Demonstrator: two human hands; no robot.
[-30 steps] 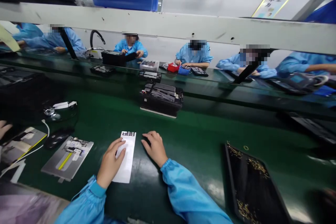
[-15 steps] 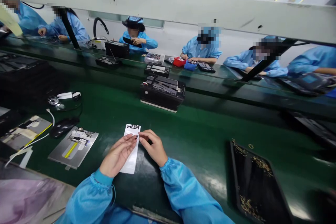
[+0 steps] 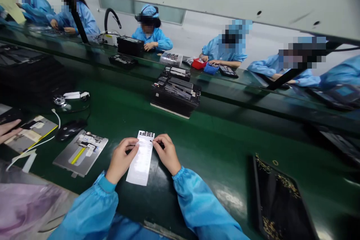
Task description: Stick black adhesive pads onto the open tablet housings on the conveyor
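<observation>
A narrow white backing sheet (image 3: 140,165) lies on the green bench, with rows of small black pieces (image 3: 146,134) along its far end. At its left edge, my left hand (image 3: 123,159) has thumb and forefinger curled close together on the paper. My right hand (image 3: 168,154) pinches a small black piece (image 3: 151,141) over the right edge, just below those rows. To the left rests a flat grey metal panel (image 3: 81,153) with a yellow strip and a small circuit board.
A black mouse (image 3: 70,129), a white cable (image 3: 42,145) and another panel (image 3: 36,131) lie left, where another person's hand (image 3: 8,131) reaches in. Stacked black devices (image 3: 176,97) stand ahead. At right is a dark tray (image 3: 281,198) with tiny gold parts. Co-workers sit across the bench.
My hands have moved apart, from touching over the sheet to its two sides. The black piece is now in my right fingers. Another person's hand has appeared at far left.
</observation>
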